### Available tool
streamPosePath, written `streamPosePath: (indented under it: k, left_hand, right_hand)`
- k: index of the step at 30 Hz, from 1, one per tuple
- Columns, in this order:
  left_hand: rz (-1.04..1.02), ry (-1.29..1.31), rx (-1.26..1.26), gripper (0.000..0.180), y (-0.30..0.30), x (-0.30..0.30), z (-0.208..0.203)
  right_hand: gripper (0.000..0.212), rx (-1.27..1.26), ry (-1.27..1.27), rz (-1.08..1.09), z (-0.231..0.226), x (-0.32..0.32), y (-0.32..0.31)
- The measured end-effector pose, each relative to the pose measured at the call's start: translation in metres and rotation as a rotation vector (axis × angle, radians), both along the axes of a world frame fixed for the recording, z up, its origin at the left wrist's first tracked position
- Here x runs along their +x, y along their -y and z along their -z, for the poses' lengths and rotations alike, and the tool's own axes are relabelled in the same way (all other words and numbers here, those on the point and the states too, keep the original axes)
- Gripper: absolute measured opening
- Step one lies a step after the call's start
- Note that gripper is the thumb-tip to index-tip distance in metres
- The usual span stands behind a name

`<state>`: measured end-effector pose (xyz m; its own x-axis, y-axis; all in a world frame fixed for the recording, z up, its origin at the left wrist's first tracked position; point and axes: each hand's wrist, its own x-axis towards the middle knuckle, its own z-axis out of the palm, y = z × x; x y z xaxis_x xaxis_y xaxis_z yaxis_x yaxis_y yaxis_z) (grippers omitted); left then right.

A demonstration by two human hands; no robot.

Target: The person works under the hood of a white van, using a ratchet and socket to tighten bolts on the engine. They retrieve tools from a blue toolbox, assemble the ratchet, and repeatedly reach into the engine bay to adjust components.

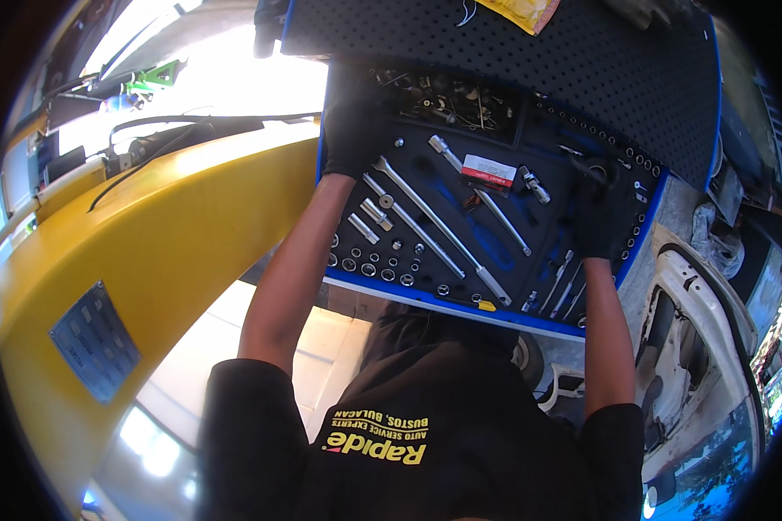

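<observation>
An open tool drawer (543, 236) with a dark foam insert and blue edges lies in front of me. My left hand (352, 130), in a black glove, is at its left side; its fingers blend into the dark background. My right hand (601, 213), also gloved in black, is over the right part of the drawer. A dark curved shape shows at its fingers, and I cannot make out whether it is held. Between my hands lie a long ratchet handle (443, 227), a breaker bar (421, 233), an extension bar (504, 221) and a small red-and-white box (489, 171).
Several sockets (388, 275) line the drawer's near and right edges. A compartment of loose small metal parts (460, 104) is at the back. Beyond is a black perforated top (617, 78) with a yellow packet (523, 10). A large yellow machine arm (174, 208) stands left, a bare car door (691, 347) right.
</observation>
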<state>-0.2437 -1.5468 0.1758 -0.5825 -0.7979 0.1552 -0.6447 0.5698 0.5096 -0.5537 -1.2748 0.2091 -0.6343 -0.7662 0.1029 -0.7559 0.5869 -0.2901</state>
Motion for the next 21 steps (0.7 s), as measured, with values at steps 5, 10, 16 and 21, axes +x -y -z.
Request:
streamPosePath:
  k: [5, 10, 16, 21]
  left_hand:
    - [0.071, 0.110, -0.061, 0.022, -0.014, -0.017, -0.035]
    - [0.274, 0.259, -0.056, 0.024, -0.004, -0.022, -0.038]
    - [0.490, 0.565, -0.008, 0.025, 0.013, -0.052, -0.049]
    - [0.548, 0.462, -0.065, 0.025, 0.017, -0.037, -0.048]
  right_hand:
    - [0.042, -0.026, 0.013, -0.053, 0.025, -0.009, -0.023]
    - [0.051, 0.026, 0.185, 0.014, 0.049, -0.017, -0.027]
    - [0.047, -0.069, -0.036, -0.053, 0.010, -0.008, -0.015]
    - [0.047, -0.078, 0.037, -0.026, 0.003, -0.006, -0.008]
